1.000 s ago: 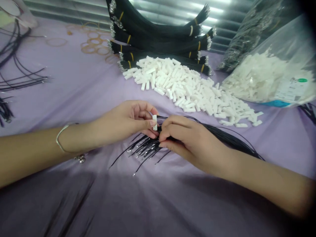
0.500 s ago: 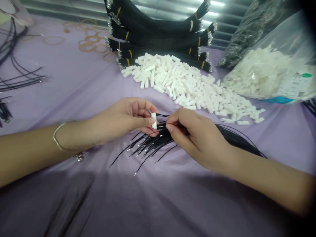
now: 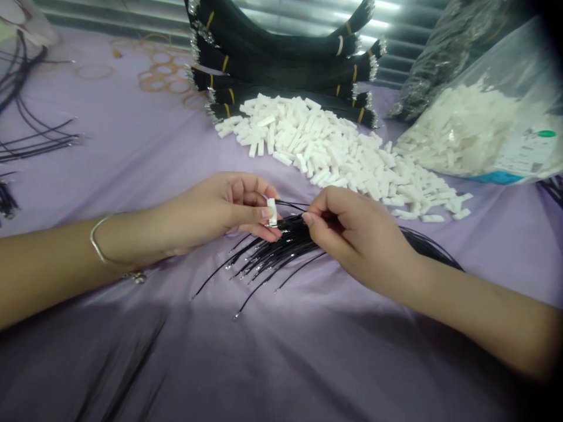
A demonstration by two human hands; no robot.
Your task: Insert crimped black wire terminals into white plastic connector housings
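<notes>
Fingers of my left hand (image 3: 226, 202) press a small white connector (image 3: 272, 212) against the thumb, with no gap left between the pads and the plastic. The connector stands roughly upright at my fingertips, near the middle of the view. Out of its right side run a few thin black wires (image 3: 290, 203), leading to my right hand (image 3: 352, 234). There the thumb and forefinger are drawn together in a tight pinch on those wires; I cannot tell how many they hold. Beneath both hands a loose bundle of black wires (image 3: 290, 240) spreads over the purple cloth (image 3: 264, 363), its shiny tips fanning out to the lower left. Beyond my hands lies a heap of white connectors (image 3: 308, 140), and behind it black wire bundles (image 3: 285, 64) tied with yellow bands. A clear plastic bag (image 3: 484, 132) of white pieces leans at the right of the heap.
</notes>
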